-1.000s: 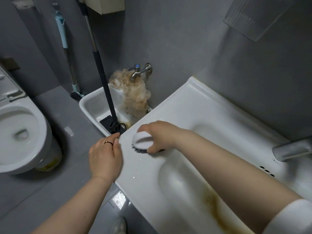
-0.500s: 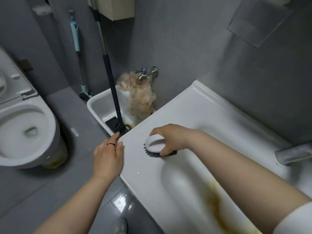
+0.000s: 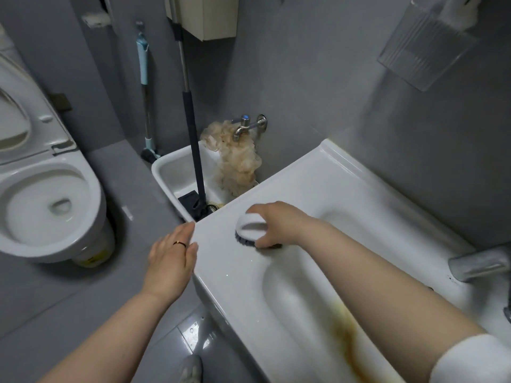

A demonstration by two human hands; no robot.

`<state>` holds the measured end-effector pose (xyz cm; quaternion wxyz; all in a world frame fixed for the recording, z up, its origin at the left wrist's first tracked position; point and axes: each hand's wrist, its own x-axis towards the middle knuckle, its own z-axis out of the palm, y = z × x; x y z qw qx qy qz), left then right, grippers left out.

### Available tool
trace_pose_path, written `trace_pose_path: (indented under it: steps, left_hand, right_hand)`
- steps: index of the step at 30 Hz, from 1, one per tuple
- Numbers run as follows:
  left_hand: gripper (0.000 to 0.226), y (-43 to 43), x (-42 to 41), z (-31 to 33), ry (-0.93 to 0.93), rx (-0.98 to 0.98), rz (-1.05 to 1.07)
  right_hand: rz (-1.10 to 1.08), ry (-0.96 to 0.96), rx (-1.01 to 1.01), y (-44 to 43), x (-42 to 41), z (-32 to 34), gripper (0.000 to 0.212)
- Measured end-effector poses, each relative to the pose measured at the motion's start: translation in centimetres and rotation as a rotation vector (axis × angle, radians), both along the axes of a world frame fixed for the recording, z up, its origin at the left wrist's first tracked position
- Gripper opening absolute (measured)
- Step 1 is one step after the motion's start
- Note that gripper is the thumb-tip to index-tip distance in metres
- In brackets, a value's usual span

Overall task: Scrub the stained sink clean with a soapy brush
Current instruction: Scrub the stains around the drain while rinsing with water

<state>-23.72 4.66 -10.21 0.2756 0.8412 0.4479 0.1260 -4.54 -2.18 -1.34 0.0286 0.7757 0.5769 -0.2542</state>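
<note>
Neighbouring sink [image 3: 336, 175] and brush [image 3: 249, 227]: mop [image 3: 193, 150], toilet [image 3: 49, 208].

Sink [image 3: 345, 189]: bare deck along the wall side, far end crowded.

Your right hand [image 3: 279, 225], gripping the brush [image 3: 249, 228], and its forearm cross the sink's bowl. The faucet [image 3: 478, 265] juts out over the sink's wall-side rim. Just past the sink's far end a mop handle [image 3: 194, 150] stands upright, and your left hand [image 3: 171, 258] lies flat against the sink's front corner.
</note>
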Motion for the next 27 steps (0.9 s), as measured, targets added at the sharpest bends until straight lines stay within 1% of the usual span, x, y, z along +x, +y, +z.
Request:
trace_pose_path:
  steps: [2, 3, 6, 8, 10, 13, 15, 18, 20, 22, 23, 25, 27]
  left_hand:
    - [0.041, 0.0, 0.0, 0.0, 0.008, 0.004, -0.006]
    - [0.041, 0.0, 0.0, 0.0, 0.013, 0.007, -0.008]
    - [0.04, 0.2, 0.0, 0.0, 0.01, 0.022, -0.02]
    - [0.039, 0.2, -0.1, 0.1, 0.001, 0.04, -0.023]
    - [0.039, 0.0, -0.2, 0.1, -0.003, 0.058, -0.018]
    - [0.045, -0.3, -0.1, 0.4, 0.049, 0.081, -0.04]
    - [0.051, -0.6, -0.4, 0.4, 0.112, 0.103, -0.078]
    - [0.081, -1.4, -1.0, 0.3, 0.139, 0.152, -0.157]
    - [0.091, -1.9, -1.3, 0.1, 0.15, 0.159, -0.179]
    - [0.093, -2.5, -1.4, 0.0, 0.173, 0.161, -0.186]
    - [0.094, -2.8, -1.4, 0.1, 0.188, 0.163, -0.189]
    - [0.093, -3.2, -1.4, 0.2, 0.219, 0.164, -0.194]
    - [0.083, -3.8, -1.4, 0.5, 0.245, 0.163, -0.187]
  right_hand:
    - [-0.034, -0.001, 0.066, 0.7, -0.8, -0.2, 0.065]
    - [0.002, 0.006, 0.061, 0.9, -1.6, -0.3, 0.065]
    - [0.231, 0.021, -0.06, -0.2, -3.2, -0.4, 0.065]
    - [0.288, 0.044, -0.166, -1.7, -3.0, -0.1, 0.063]
    - [0.227, 0.075, -0.193, -2.7, -2.2, 0.1, 0.06]
    - [0.123, 0.063, -0.038, -2.3, -2.5, -0.3, 0.064]
    - [0.146, 0.071, -0.001, -1.8, -3.9, -0.7, 0.066]
    - [0.292, 0.07, -0.092, -2.8, -4.9, -0.8, 0.068]
    - [0.326, 0.065, -0.189, -4.8, -4.1, -0.4, 0.067]
    - [0.293, 0.077, -0.252, -6.5, -3.3, 0.0, 0.063]
    - [0.249, 0.088, -0.241, -6.9, -3.0, 0.2, 0.061]
    - [0.154, 0.128, -0.134, -6.7, -3.2, -0.2, 0.063]
    - [0.116, 0.166, -0.061, -6.4, -4.1, -0.6, 0.065]
